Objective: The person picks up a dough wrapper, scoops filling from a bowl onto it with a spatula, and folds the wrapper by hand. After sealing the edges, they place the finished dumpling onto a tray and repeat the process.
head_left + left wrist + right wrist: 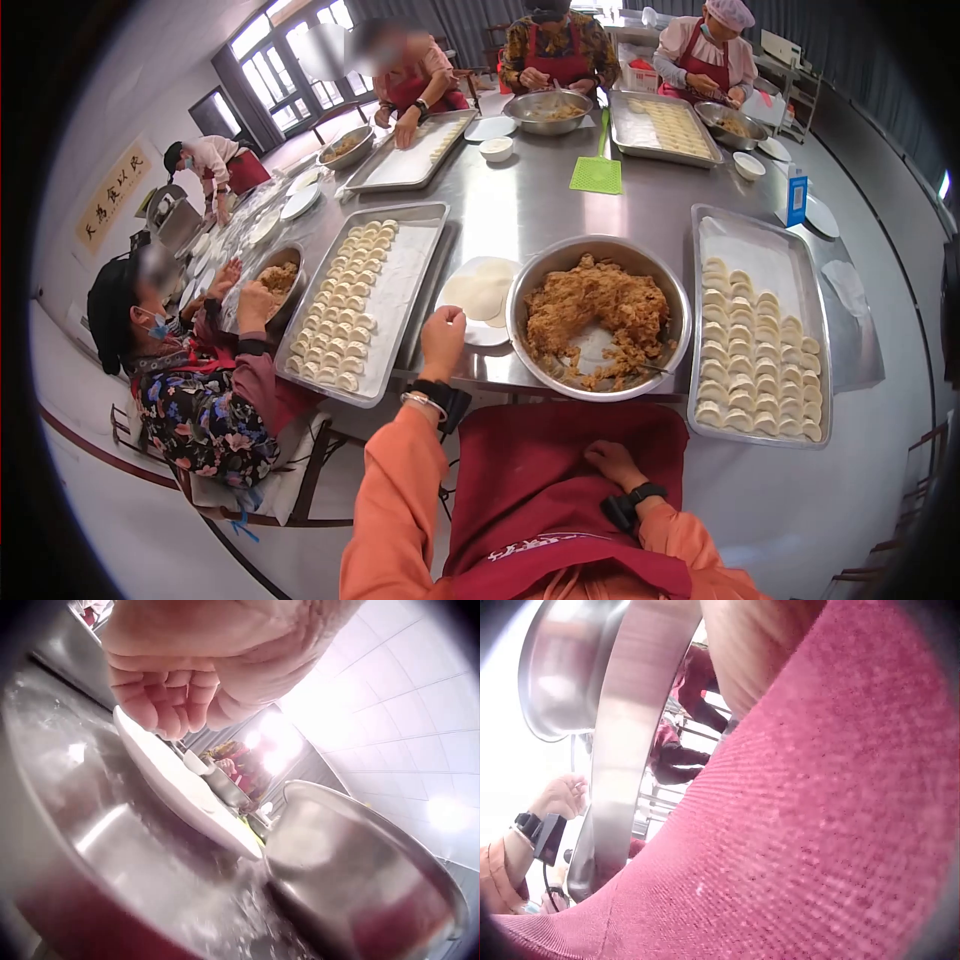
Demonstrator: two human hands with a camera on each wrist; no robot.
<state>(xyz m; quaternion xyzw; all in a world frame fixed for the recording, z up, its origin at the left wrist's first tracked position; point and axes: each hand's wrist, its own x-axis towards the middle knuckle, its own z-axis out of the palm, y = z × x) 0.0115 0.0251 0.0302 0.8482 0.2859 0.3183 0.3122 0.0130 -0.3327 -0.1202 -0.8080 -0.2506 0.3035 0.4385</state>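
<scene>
By the wrappers (482, 294), the left hand (442, 343) has loosely curled, empty fingers; the right hand (615, 465), unclear fingers. Wrapper pickup seems due, needing a pinch.

1. Here's the left hand (442, 337), raised out front, fingers loosely curled.
2. Left forearm (398, 480) reaching forward behind it.
3. Over to the right hand (612, 462): lower, closer to the body, right forearm (690, 540) angling inward behind it.
</scene>
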